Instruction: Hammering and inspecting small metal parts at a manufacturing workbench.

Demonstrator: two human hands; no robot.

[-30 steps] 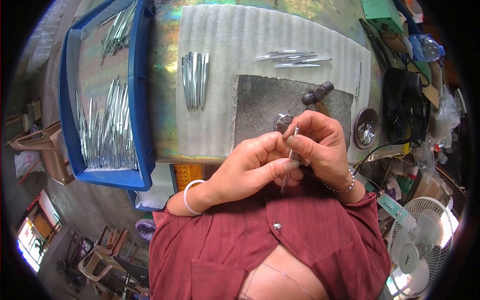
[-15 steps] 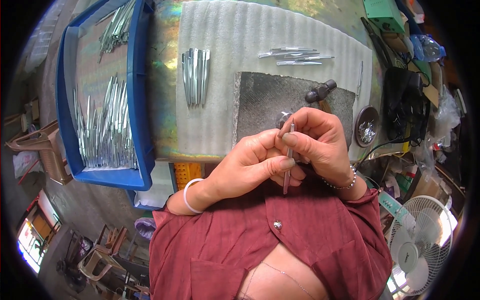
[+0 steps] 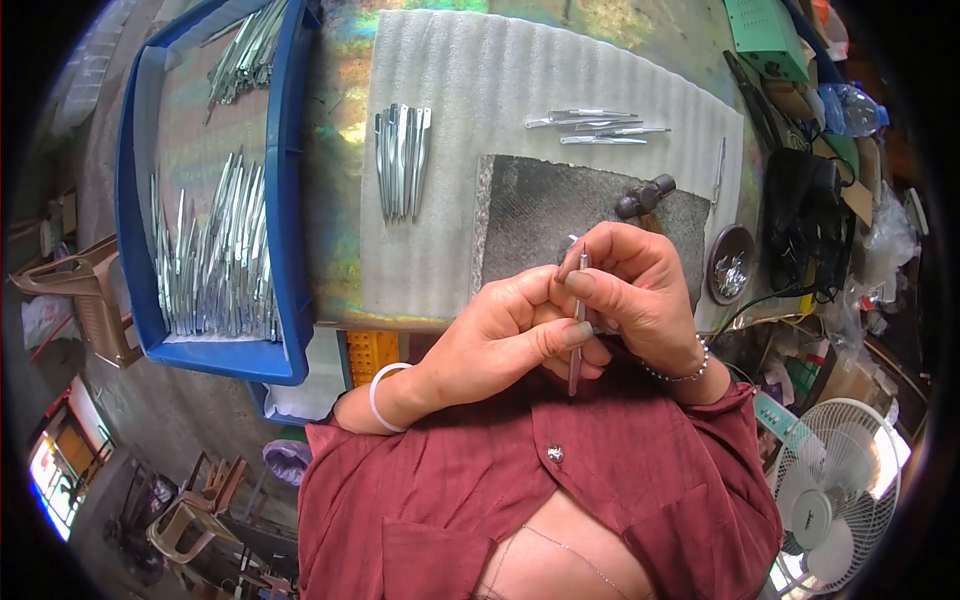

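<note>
Over the near edge of the bench, both my hands meet on one slim metal tool [image 3: 577, 325]; the left hand [image 3: 500, 335] pinches its lower shaft between thumb and forefinger, the right hand [image 3: 632, 285] grips its upper end with fingers pressed together around it, and the piece stands nearly upright just above the grey stone slab [image 3: 530, 215]. Judging by the piles, I reckon the work is partway: a neat bundle of pieces [image 3: 401, 160] and a few more [image 3: 595, 125] lie on the white foam sheet [image 3: 480, 70], while the blue tray [image 3: 285, 200] holds many loose ones; which pile is finished I cannot tell. A small hammer [image 3: 645, 195] rests on the slab beyond my knuckles; a round dish of bits [image 3: 730, 265] sits right of them; neither crowds the hands.
</note>
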